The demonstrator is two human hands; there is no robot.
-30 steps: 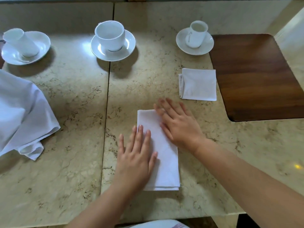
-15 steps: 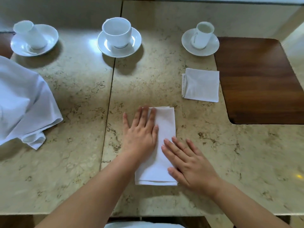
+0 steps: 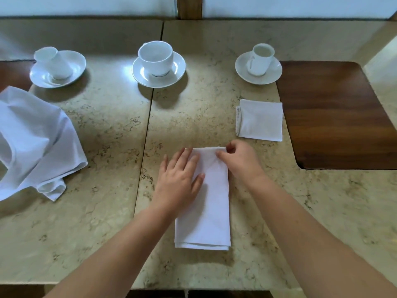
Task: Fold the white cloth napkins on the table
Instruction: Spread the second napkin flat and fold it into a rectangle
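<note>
A white napkin (image 3: 209,209), folded into a long narrow strip, lies lengthwise on the marble table (image 3: 107,211) in front of me. My left hand (image 3: 178,181) rests flat on the strip's far left part, fingers straight. My right hand (image 3: 239,161) pinches the strip's far right corner between thumb and fingers. A finished square napkin (image 3: 260,120) lies further back on the right. At the left edge sits a heap of unfolded white napkins (image 3: 36,143).
Three white cups on saucers stand along the back: left (image 3: 57,67), middle (image 3: 158,62), right (image 3: 258,63). A dark wooden board (image 3: 335,117) is set into the table at the right. A seam runs down the table left of the strip.
My right hand went from lying flat on the strip's near part to pinching its far right corner. The left hand stayed flat on the far left part.
</note>
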